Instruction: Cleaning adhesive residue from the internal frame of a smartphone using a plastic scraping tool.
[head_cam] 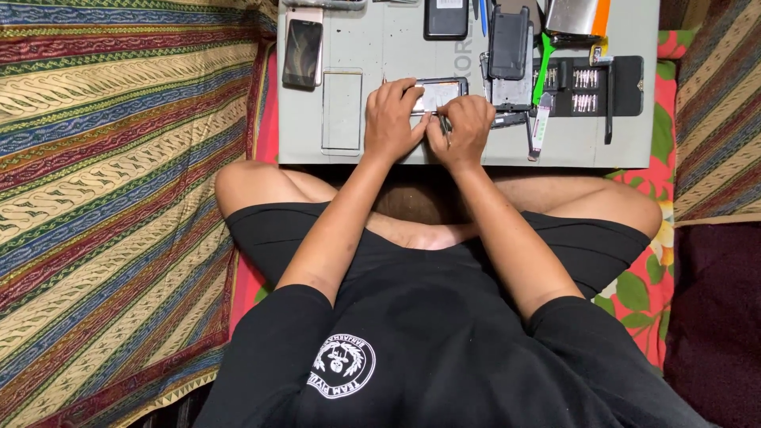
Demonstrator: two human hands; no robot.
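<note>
An opened phone body (pixel 438 93) lies on the grey work mat (pixel 571 143) in front of me. My left hand (pixel 392 119) rests on the phone's left side and holds it down. My right hand (pixel 464 127) is closed around a thin metal tool (pixel 445 125), probably tweezers, whose tip touches the phone's lower edge. Both hands meet over the phone and hide its lower part.
On the mat lie a dark phone (pixel 302 52), a clear glass panel (pixel 342 109), a black phone back (pixel 445 19), another black phone part (pixel 508 43), a green pry tool (pixel 544 67) and a black screwdriver-bit case (pixel 590 85). Striped cloth (pixel 119 198) covers the floor at left.
</note>
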